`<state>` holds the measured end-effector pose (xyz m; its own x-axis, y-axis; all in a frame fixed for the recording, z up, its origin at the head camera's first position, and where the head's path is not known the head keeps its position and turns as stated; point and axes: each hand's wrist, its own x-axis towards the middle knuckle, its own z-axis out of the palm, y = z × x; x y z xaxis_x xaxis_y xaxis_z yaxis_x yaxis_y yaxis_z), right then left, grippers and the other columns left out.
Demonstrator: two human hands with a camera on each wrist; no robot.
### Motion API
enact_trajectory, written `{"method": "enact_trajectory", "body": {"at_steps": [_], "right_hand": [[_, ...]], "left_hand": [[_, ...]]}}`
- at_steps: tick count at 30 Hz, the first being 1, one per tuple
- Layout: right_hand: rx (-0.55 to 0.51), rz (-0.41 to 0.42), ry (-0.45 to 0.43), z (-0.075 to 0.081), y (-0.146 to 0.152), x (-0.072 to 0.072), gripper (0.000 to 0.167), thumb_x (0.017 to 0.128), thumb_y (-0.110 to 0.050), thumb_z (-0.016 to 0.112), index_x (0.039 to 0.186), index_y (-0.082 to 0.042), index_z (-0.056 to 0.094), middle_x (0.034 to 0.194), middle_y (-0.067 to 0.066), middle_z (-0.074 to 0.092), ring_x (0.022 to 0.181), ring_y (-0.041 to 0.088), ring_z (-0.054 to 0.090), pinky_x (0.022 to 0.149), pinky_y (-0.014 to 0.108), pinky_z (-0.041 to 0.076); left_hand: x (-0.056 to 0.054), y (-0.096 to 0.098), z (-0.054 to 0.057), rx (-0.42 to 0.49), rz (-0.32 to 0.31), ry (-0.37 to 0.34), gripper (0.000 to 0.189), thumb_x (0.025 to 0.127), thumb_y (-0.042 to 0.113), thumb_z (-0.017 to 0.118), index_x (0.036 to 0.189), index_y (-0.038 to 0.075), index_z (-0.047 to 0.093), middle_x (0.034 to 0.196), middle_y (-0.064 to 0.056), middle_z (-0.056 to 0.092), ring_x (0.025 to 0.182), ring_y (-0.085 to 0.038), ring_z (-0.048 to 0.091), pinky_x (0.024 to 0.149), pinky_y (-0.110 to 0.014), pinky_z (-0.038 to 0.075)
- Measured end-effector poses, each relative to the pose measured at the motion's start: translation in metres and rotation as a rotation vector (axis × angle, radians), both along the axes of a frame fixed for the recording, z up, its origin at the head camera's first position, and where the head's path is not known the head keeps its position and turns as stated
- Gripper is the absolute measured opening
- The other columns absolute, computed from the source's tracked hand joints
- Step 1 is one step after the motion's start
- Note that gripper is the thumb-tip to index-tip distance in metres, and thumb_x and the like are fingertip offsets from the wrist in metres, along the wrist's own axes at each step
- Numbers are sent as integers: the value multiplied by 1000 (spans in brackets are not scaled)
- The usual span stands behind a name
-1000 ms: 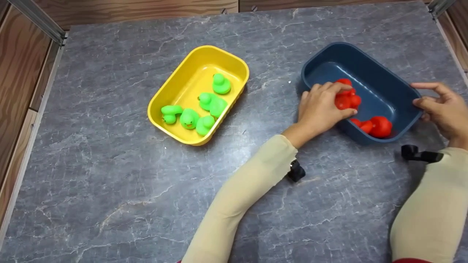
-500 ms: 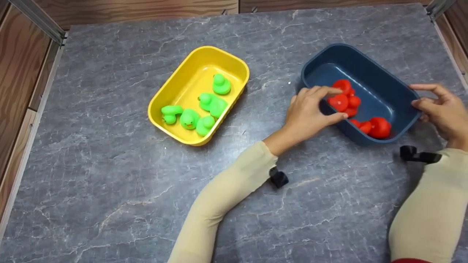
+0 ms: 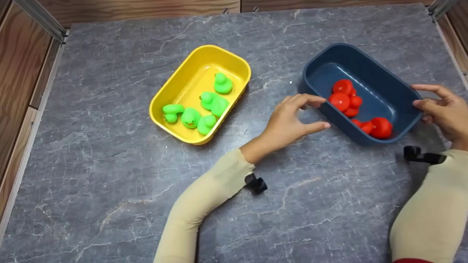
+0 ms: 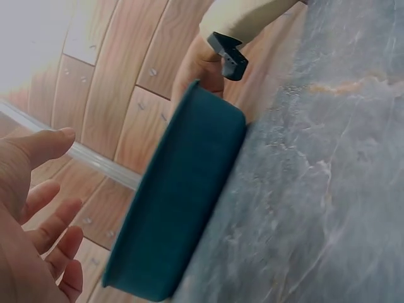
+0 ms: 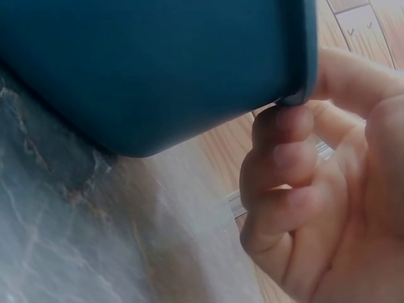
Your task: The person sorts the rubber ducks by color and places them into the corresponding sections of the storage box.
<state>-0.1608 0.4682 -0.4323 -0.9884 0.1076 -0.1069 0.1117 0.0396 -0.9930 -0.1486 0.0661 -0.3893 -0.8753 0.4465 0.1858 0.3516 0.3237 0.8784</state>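
A dark blue plastic container [image 3: 369, 78] stands at the right in the head view. In it lie several shiny red rounded toys [image 3: 339, 101]; their exact kind is hard to make out. My left hand [image 3: 283, 122] is just left of its near-left wall, holding nothing, thumb and fingers spread apart. In the left wrist view that hand [image 4: 35, 208] is apart from the blue wall [image 4: 183, 189]. My right hand [image 3: 444, 109] pinches the container's right-hand rim; in the right wrist view its fingers [image 5: 284, 158] are curled below the lip, thumb on the other side.
A yellow container [image 3: 175, 80] with several green rubber ducks [image 3: 222, 83] stands left of the blue one. Both are on a grey marbled tabletop [image 3: 120, 175]. Wood-patterned panels [image 3: 146, 8] border the table's far side and its left and right.
My left hand has come out of the blue container, leaving the red toys inside, and moved left and toward me. The right hand has kept its hold on the rim.
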Motion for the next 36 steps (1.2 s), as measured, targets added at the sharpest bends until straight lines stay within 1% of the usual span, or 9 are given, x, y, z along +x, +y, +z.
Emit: {"method": "enact_trajectory", "body": {"at_steps": [5,10,14,18,22,25,29,32,36], "right_hand": [[53,12,-6,-14,23,-10,39,88,-1,67,124,-16,64,69,-5,70,44,5,49,38,19,33],[-40,37,49,15,1,3,27,92,1,59,112,-14,69,63,-3,62,44,9,35,45,29,13],[-60,11,109,32,-12,8,25,94,1,56,107,-14,71,58,-4,57,42,8,35,42,26,14],[35,-8,184,39,-13,9,23,95,-6,57,114,-12,68,55,-5,50,42,6,36,40,23,18],[12,5,256,53,-29,13,23,95,-6,57,116,-9,67,55,-4,50,42,7,37,42,24,17],[52,-8,301,68,-48,16,23,95,-4,56,114,-10,68,56,-5,52,43,7,38,43,23,17],[128,-66,356,84,-70,20,24,95,-1,55,112,-9,69,58,-6,54,43,5,39,43,19,20],[150,-107,377,92,-84,24,24,94,2,55,111,-7,69,58,-6,55,43,4,40,42,15,24],[210,-130,367,103,-104,30,26,93,5,52,109,-4,70,59,-7,60,42,2,48,42,11,33]], "left_hand": [[1,-18,9,43,-18,3,52,77,31,82,122,15,63,114,2,66,104,-7,53,91,-15,41],[-4,-35,14,95,-8,-1,51,78,26,82,123,10,63,115,-5,67,105,-12,55,92,-16,41],[-9,-50,18,108,39,21,49,79,26,80,122,8,64,115,-6,67,104,-13,56,94,-23,43],[-12,-64,21,121,92,41,46,82,25,78,122,8,64,115,-6,67,103,-14,56,95,-28,44],[-14,-78,21,111,157,68,44,83,26,77,121,7,64,115,-7,67,104,-15,56,95,-28,44],[-16,-88,21,54,227,120,44,83,29,76,120,8,65,114,-6,68,105,-17,57,96,-26,43],[-18,-101,22,-94,337,196,47,83,37,75,120,11,65,116,-3,67,104,-19,57,93,-30,40],[-21,-111,24,-194,391,200,52,83,44,73,124,14,63,122,-2,65,107,-21,56,93,-34,38],[-25,-125,30,-338,419,157,61,83,52,69,132,17,57,133,-3,58,122,-23,50,102,-39,34]]}}
